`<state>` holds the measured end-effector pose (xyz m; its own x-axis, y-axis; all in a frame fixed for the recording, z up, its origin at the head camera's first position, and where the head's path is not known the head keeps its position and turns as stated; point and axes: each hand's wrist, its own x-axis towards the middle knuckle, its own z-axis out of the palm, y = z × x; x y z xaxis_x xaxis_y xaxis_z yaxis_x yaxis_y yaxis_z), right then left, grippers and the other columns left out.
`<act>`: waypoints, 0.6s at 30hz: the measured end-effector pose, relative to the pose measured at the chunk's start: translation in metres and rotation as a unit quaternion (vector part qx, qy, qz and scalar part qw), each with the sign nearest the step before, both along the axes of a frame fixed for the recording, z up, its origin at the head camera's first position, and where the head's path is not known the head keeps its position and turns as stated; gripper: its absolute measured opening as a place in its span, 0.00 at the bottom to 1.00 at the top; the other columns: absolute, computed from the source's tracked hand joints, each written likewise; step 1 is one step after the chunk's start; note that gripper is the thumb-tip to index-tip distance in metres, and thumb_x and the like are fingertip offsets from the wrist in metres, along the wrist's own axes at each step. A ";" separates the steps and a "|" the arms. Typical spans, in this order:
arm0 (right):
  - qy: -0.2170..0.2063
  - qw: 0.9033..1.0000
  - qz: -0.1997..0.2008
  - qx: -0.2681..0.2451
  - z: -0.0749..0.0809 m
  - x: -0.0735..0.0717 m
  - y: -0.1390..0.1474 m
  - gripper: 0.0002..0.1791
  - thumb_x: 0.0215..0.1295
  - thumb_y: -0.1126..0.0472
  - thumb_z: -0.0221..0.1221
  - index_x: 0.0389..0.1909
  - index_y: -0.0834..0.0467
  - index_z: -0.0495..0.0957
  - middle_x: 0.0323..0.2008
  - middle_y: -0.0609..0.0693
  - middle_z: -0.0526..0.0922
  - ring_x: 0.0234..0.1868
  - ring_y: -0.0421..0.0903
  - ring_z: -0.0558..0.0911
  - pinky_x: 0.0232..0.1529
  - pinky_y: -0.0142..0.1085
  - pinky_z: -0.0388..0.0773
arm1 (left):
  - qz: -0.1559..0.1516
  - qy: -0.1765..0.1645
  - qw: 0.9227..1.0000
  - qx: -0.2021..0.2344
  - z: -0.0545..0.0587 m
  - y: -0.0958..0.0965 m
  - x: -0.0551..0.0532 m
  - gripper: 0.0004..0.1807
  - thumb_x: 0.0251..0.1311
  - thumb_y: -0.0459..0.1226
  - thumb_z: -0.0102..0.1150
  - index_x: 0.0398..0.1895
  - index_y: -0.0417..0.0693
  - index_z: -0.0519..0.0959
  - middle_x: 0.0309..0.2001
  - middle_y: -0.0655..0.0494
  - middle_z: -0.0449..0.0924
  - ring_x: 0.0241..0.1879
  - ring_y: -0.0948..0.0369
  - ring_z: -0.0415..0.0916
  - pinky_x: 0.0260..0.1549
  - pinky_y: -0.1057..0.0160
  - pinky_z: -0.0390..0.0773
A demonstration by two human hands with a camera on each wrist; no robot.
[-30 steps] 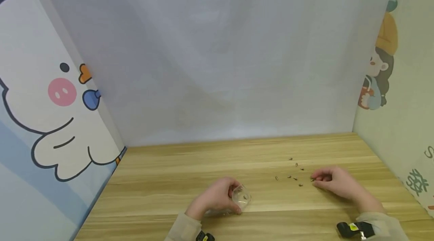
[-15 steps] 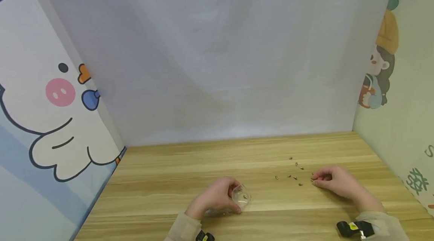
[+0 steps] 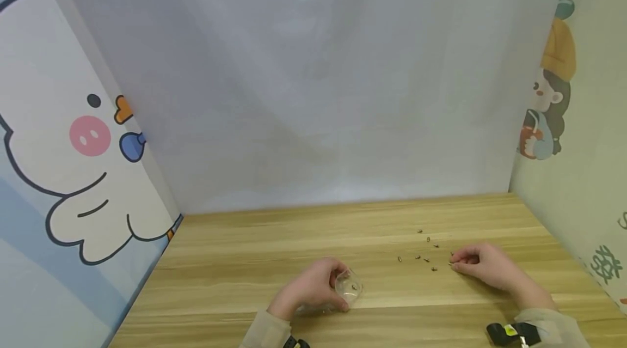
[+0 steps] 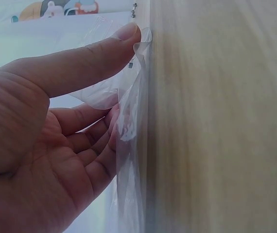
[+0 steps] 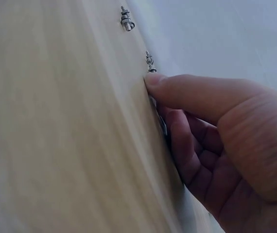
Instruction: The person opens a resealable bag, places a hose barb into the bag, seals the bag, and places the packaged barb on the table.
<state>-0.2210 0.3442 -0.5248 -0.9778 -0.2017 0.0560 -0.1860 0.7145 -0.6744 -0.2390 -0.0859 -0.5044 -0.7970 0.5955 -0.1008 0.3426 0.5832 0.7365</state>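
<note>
My left hand [image 3: 320, 284] holds a clear, crinkled plastic bag [image 3: 349, 294] with its mouth spread toward the right. Inside it shows one small metal part [image 3: 354, 287]. In the left wrist view the thumb lies over the bag [image 4: 129, 126] and the other fingers curl on its far side. My right hand [image 3: 487, 266] is lowered to the table, thumb and forefinger closing on a small metal part [image 3: 450, 264] at their tips. The right wrist view shows a narrow metal part [image 5: 149, 60] by the thumb tip; the forefinger's tip is partly hidden.
Several small metal parts [image 3: 426, 260] lie scattered left of the right hand on the wooden table [image 3: 245, 261]. Another [image 5: 127, 19] shows farther off in the right wrist view. A pale curtain [image 3: 313, 92] stands behind, with printed side panels [image 3: 588, 119].
Both hands stay almost in place. At the right fingertips, two metal parts now show apart where one showed a second ago. The head view has shifted slightly.
</note>
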 end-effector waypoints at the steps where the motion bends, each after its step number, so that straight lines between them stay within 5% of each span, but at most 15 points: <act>1: 0.001 1.000 0.001 0.001 0.000 0.000 0.000 0.06 0.67 0.58 0.73 0.41 0.56 0.90 0.35 0.43 0.86 0.35 0.36 0.79 0.38 0.33 0.79 | 0.000 -0.001 1.000 0.002 0.000 0.000 0.000 0.34 0.42 0.33 0.90 0.56 0.42 0.83 0.35 0.59 0.77 0.33 0.66 0.71 0.34 0.66 0.75; 18: 0.002 1.000 0.000 -0.011 -0.001 0.001 0.000 0.05 0.67 0.58 0.73 0.39 0.55 0.89 0.32 0.44 0.84 0.33 0.37 0.78 0.37 0.33 0.77 | 0.002 -0.005 1.000 0.002 0.000 -0.001 0.000 0.33 0.43 0.32 0.89 0.55 0.41 0.83 0.35 0.59 0.77 0.33 0.66 0.70 0.34 0.66 0.75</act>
<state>-0.2197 0.3437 -0.5261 -0.9776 -0.2004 0.0636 -0.1883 0.6999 -0.6889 -0.2386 -0.0865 -0.5044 -0.7981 0.5931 -0.1060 0.3339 0.5819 0.7416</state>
